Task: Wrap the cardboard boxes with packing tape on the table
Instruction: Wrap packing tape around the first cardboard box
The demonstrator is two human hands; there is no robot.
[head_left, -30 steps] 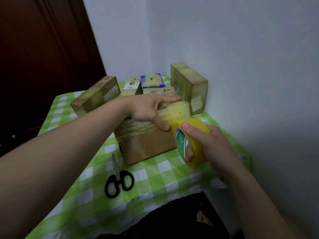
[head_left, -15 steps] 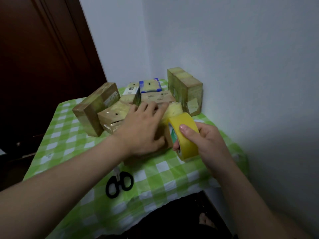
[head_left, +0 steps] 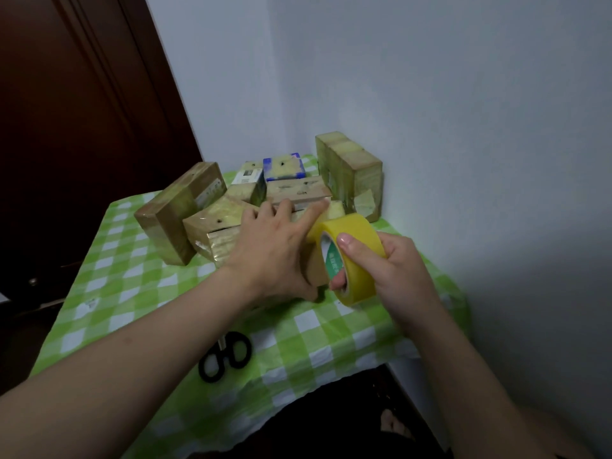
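Pressing my L hand (head_left: 275, 250) flat on the cardboard box (head_left: 313, 270), fingers straight & spread, so it won't skid while tape pulls off. R hand (head_left: 397, 270) grips the tape roll (head_left: 356, 256), thumb over its rim, fingers through the core, tight at the box's right end, mid-table (head_left: 132, 286). Room's poor: wall (head_left: 463, 160) near on the right, other boxes (head_left: 178, 210) crowd just behind. Front's freer, w/ scissors (head_left: 228, 356) by the near edge.
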